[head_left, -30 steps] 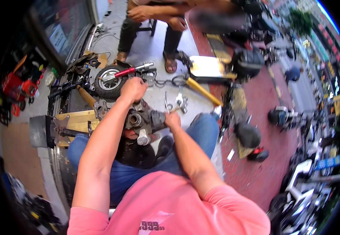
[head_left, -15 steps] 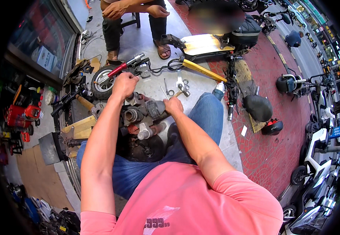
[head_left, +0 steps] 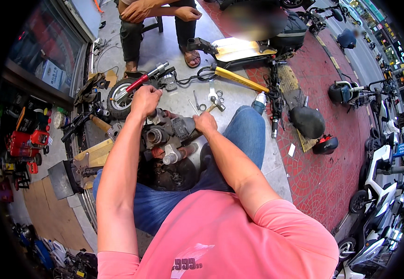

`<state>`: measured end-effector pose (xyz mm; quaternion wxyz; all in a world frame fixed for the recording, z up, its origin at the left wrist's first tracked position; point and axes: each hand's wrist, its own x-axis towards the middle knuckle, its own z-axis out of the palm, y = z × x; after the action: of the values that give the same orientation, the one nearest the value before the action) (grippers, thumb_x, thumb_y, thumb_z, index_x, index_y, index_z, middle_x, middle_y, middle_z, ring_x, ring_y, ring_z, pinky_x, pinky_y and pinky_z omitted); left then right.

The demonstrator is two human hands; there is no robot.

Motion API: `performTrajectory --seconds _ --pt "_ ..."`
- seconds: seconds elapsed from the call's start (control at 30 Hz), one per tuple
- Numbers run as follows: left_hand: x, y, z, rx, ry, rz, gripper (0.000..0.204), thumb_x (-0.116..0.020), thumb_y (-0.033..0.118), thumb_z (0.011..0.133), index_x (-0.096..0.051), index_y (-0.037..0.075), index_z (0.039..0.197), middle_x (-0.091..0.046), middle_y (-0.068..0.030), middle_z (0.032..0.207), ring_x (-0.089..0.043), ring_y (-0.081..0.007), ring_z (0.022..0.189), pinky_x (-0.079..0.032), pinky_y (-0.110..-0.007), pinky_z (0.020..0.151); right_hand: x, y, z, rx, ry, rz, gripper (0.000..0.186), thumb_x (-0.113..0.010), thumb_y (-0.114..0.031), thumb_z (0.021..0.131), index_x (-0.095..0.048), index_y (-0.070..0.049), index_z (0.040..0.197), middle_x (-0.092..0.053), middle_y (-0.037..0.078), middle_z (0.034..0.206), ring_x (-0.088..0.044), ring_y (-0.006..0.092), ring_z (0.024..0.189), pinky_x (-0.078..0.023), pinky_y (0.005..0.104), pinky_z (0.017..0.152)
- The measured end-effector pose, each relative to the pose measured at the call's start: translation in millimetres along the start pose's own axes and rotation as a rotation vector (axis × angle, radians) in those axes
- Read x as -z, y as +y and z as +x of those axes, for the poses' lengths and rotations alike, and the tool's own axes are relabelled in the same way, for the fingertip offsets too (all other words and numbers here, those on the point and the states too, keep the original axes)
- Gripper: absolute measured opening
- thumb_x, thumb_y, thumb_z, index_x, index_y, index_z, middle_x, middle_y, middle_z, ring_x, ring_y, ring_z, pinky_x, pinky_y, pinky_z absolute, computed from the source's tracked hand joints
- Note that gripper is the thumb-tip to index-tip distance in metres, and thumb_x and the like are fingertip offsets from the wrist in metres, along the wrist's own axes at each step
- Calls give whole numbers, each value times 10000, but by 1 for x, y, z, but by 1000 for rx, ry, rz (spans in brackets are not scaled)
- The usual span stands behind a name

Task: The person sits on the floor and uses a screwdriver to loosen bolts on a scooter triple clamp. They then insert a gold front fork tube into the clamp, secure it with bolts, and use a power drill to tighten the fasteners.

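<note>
My left hand (head_left: 145,98) is closed above the worn dark metal assembly (head_left: 158,136) between my legs; what its fingers hold is hidden. My right hand (head_left: 205,123) grips the right end of that assembly, beside the handle of a hammer (head_left: 218,105). A spanner and small rings (head_left: 215,95) lie just beyond it. Near my left hand are a red-and-silver shock tube (head_left: 142,81) and a small tyred wheel (head_left: 118,104). A pale cylindrical fitting (head_left: 170,157) sticks out toward me from the assembly.
Another person (head_left: 132,42) sits opposite. Around me are a scooter deck (head_left: 244,49), a yellow tube (head_left: 241,79), handlebars (head_left: 274,116), a seat (head_left: 306,121) and red toolboxes (head_left: 20,142). A glass door (head_left: 48,60) is left; parked two-wheelers (head_left: 374,181) line the right.
The whole view has shifted as my head moved. My left hand is very slightly farther forward relative to the wheel. My right hand stays at the assembly's right end.
</note>
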<state>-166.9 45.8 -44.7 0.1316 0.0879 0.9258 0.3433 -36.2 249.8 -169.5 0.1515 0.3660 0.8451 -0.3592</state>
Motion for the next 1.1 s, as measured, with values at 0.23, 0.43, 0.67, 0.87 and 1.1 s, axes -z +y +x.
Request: performTrajectory --seconds 0.23,0.43,0.67,0.87,1.1 --pt "-1 -3 2 -9 -1 -9 383 -703 385 916 -776 11 956 -755 -230 917 -733 -403 928 -549 -461 842 2 -2 -2 -8 -4 -8 546 -668 -459 927 -757 18 1176 -725 276 1225 -691 430 1181 -542 501 1000" --pt "-2 -5 4 -21 -4 -17 389 -699 388 915 -778 10 962 -757 -232 924 -733 -405 933 -549 -461 846 4 -4 -3 -25 -7 5 503 -665 -409 917 -754 5 1187 -724 269 1236 -690 421 1187 -539 484 1018" --pt "1 2 -2 -6 -1 -9 391 -702 385 917 -781 6 976 -758 -235 930 -735 -403 939 -550 -454 850 2 -2 -1 -15 -12 -6 534 -675 -458 937 -756 9 1182 -723 274 1236 -688 427 1189 -540 499 1001" --pt "0 -1 0 -12 -1 -16 387 -704 379 918 -781 5 974 -758 -234 926 -736 -401 935 -550 -453 850 0 -1 1 -9 -4 -7 527 -681 -450 935 -756 11 1180 -724 272 1235 -689 431 1185 -540 498 1001" --pt "-1 -1 0 -14 0 -23 383 -705 377 919 -783 7 975 -759 -228 916 -737 -397 927 -550 -454 847 3 -3 -2 -16 -5 -6 526 -685 -449 937 -757 12 1179 -724 272 1236 -687 431 1190 -539 499 1005"
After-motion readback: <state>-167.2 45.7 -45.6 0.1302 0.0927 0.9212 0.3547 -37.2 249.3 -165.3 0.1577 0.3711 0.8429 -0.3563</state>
